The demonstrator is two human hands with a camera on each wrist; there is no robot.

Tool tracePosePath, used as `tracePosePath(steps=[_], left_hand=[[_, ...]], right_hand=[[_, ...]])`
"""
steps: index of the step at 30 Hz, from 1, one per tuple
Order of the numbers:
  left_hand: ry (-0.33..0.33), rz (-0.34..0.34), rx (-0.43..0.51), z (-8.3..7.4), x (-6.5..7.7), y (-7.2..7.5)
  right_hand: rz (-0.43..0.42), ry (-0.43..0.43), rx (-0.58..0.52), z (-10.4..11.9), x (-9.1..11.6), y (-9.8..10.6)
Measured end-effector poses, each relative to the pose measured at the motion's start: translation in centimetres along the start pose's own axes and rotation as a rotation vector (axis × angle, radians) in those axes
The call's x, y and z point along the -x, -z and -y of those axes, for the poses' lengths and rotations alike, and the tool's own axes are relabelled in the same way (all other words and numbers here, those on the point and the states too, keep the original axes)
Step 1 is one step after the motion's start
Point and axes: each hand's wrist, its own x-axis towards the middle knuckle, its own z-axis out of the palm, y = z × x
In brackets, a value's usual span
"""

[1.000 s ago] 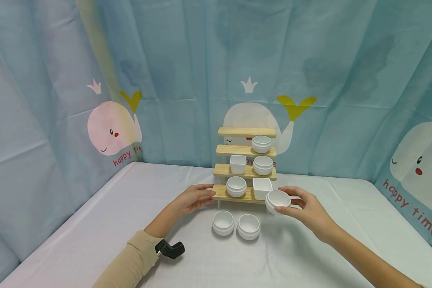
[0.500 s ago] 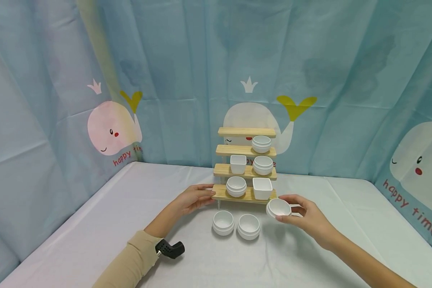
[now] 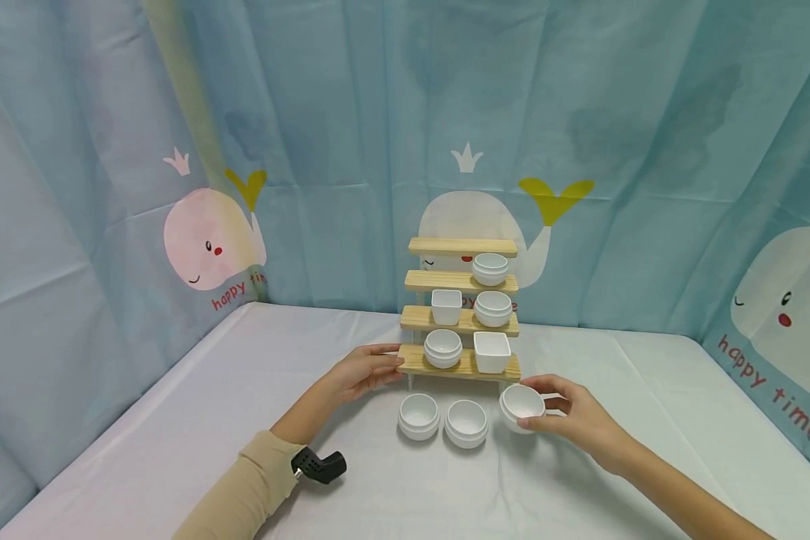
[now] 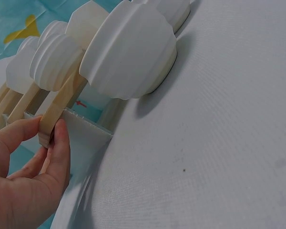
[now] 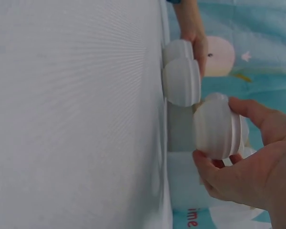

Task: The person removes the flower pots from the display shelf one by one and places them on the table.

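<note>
My right hand grips a round white bowl by its side, thumb at the near rim and fingers at the far side. The right wrist view shows a gap between this bowl and the tabletop. With thumb and fingers, my left hand pinches the left end of the lowest wooden board of a four-step display stand. On that board sit a round bowl and a square bowl. Two more round bowls stand on the table in front, left of the held one.
Higher up the stand are a square bowl, a round bowl beside it, and another round bowl one step above. A white cloth covers the table. Behind hangs a blue curtain with printed whales.
My right hand has brought the round bowl downward and toward me, from beside the lowest board to lower in front of its right end. My left hand stays on the board.
</note>
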Motion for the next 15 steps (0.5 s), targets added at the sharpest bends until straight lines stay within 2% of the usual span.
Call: tracePosePath(steps=[15], left_hand=[[-0.003, 0.011, -0.01, -0.04, 0.14, 0.04]], right_hand=[[0.057, -0.023, 0.032, -0.44, -0.02, -0.24]])
